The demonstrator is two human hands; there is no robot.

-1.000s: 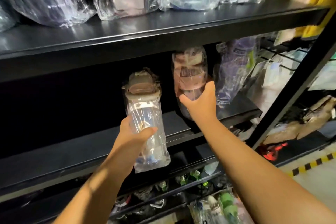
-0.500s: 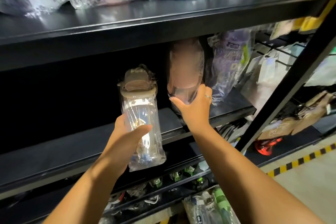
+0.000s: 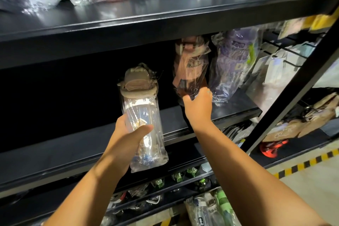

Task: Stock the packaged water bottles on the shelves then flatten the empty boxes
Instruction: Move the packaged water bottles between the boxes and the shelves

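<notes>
My left hand (image 3: 128, 134) grips a clear water bottle (image 3: 141, 113) with a taupe lid, sealed in a plastic bag, upright in front of the middle shelf (image 3: 73, 143). My right hand (image 3: 199, 105) reaches onto that shelf. Its thumb and curled fingers sit round the base of a pink-brown bagged bottle (image 3: 190, 66). That bottle stands upright right beside a purple bagged bottle (image 3: 233, 64).
The upper shelf (image 3: 165, 16) carries several bagged items. More bagged bottles (image 3: 211, 207) lie on the lower shelf. A black slanted upright (image 3: 293, 93) frames the right side, with brown paper bags (image 3: 302, 121) and a yellow-black floor tape (image 3: 302, 163) beyond. The middle shelf's left part is dark.
My right hand has pushed the pink-brown bottle further back, up against the purple one, and slid down to its base. My left hand has held the clear bottle almost still.
</notes>
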